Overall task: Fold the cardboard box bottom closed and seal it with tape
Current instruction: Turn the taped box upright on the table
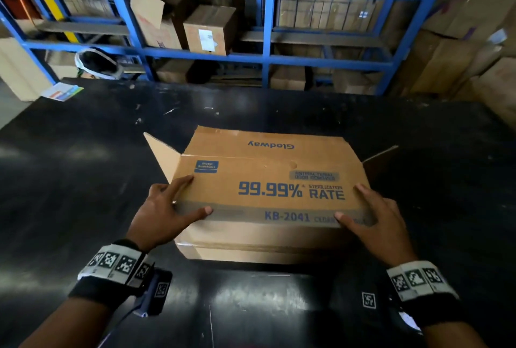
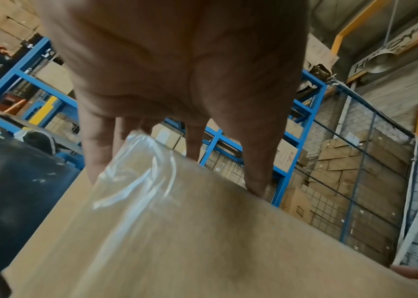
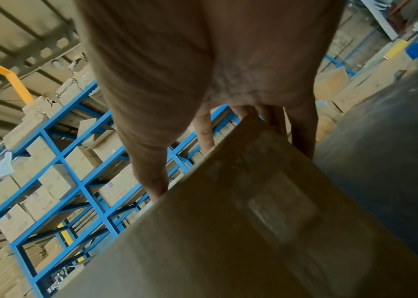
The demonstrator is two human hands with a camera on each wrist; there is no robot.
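A brown cardboard box (image 1: 268,180) printed "99.99% STERILIZATION RATE" lies on the black table (image 1: 83,166). Its far flap (image 1: 268,143) is folded over, while the side flaps at left (image 1: 162,155) and right (image 1: 379,157) stick out. My left hand (image 1: 178,202) straddles the near left corner, thumb on the top panel and straight fingers along the left edge. My right hand (image 1: 365,208) mirrors it at the near right corner. Wrinkled clear tape (image 2: 136,177) clings to the box (image 2: 202,242) below my left fingers (image 2: 95,157). The right wrist view shows straight fingers (image 3: 302,137) against the box (image 3: 253,221).
Blue metal shelving (image 1: 268,57) full of cartons stands behind the table. More cartons are stacked at the right (image 1: 474,54). A coloured booklet (image 1: 62,91) lies at the table's far left corner beside a dark round thing with a white rim (image 1: 95,64).
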